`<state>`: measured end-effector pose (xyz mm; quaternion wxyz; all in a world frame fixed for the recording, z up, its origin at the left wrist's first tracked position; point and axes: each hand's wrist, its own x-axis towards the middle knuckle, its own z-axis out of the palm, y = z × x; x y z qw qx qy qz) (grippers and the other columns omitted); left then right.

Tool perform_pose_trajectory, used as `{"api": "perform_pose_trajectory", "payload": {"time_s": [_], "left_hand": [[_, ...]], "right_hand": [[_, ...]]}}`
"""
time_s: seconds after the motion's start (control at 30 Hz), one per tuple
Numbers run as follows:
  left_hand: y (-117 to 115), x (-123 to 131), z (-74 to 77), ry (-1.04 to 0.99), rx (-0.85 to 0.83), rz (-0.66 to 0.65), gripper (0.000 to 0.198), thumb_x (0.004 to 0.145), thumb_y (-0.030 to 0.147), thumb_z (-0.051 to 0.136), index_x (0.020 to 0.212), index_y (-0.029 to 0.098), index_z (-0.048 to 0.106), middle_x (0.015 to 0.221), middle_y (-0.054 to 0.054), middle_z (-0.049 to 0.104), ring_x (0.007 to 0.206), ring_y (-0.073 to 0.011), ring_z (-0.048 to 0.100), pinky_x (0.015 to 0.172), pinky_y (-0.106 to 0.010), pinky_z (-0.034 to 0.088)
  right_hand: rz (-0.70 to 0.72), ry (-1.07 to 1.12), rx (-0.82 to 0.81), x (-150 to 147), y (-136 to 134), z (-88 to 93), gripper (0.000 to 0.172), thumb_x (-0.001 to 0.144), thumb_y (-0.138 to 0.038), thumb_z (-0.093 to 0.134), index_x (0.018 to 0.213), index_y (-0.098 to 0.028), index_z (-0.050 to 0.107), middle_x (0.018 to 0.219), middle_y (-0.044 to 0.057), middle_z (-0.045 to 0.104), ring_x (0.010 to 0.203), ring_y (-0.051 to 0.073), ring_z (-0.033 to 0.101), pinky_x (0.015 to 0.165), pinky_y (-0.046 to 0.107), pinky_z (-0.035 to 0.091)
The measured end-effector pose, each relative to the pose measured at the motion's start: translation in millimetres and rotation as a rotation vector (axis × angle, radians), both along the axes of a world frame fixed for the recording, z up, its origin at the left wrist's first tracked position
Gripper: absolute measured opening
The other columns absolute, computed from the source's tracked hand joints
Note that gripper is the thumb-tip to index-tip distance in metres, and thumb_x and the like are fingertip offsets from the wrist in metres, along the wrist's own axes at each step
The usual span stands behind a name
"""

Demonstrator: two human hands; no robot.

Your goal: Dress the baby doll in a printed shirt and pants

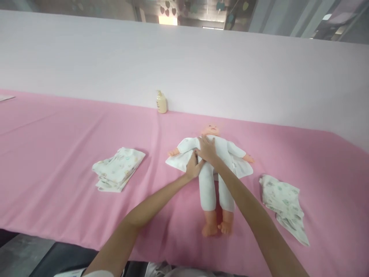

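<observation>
Left fingers (193, 160) pinching edge of white cloth (179, 162) beside baby doll's (209, 181) waist; right fingers (205, 144) spread flat on its chest, holding nothing (doll lies face-up on pink-covered counter (72, 127)).

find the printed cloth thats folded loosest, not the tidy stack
The printed cloth right of the doll: it lies flatter, with a loose corner trailing. The other printed cloth, left of the doll, is a thicker, tidier folded stack.

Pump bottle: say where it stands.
In the head view, the pump bottle stands on the pink cloth's far edge, left of the doll's head.
</observation>
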<state>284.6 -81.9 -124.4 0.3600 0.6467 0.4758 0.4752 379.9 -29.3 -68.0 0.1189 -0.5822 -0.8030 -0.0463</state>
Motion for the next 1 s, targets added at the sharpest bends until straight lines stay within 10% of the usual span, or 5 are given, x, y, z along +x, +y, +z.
{"api": "perform_pose_trajectory", "payload": {"time_s": [0.3,0.6,0.77,0.9,1.0], "left_hand": [[-1,-1,2.5,0.042,-0.126,0.051,0.070,0.087,0.053,0.044,0.141,0.016,0.021,0.092,-0.007,0.064,0.081,-0.0229,0.061,0.076,-0.038,0.046],[22,-6,4.2,0.027,0.011,0.144,0.024,0.086,0.030,0.044,0.104,0.020,0.055,0.086,0.000,0.064,0.063,-0.0109,0.055,0.065,-0.025,0.044],[79,-29,25.9,0.449,0.025,0.404,0.028,0.082,0.034,0.049,0.104,0.019,0.057,0.108,-0.008,0.063,0.100,-0.0218,0.056,0.087,-0.033,0.041],[100,-33,23.2,0.804,-0.187,0.274,0.080,0.062,0.049,0.071,0.128,0.012,0.044,0.135,-0.020,0.045,0.128,-0.0358,0.035,0.104,-0.048,0.026],[98,-32,19.1,0.828,-0.205,0.183,0.066,0.065,0.042,0.070,0.123,0.017,0.050,0.132,-0.016,0.051,0.125,-0.0339,0.042,0.103,-0.048,0.029]], "right_hand": [[0.133,-0.126,-0.026,-22,57,-5.5,0.032,0.075,-0.007,0.050,0.105,-0.011,0.058,0.104,0.016,0.062,0.099,0.028,0.055,0.088,0.040,0.038],[0.012,0.427,0.215,18,64,-14.2,0.036,0.070,-0.013,0.048,0.106,-0.015,0.055,0.097,0.010,0.060,0.088,0.024,0.056,0.073,0.031,0.042],[0.092,0.487,0.258,15,65,-16.3,0.038,0.062,-0.010,0.047,0.099,-0.016,0.055,0.094,0.010,0.062,0.089,0.025,0.056,0.075,0.032,0.041],[0.146,0.430,0.236,9,61,-14.2,0.040,0.059,-0.007,0.044,0.098,-0.015,0.053,0.092,0.010,0.063,0.089,0.025,0.055,0.077,0.032,0.040],[0.192,0.314,0.232,2,56,-13.2,0.039,0.064,-0.008,0.046,0.102,-0.013,0.053,0.098,0.012,0.062,0.093,0.025,0.053,0.082,0.034,0.038]]}}
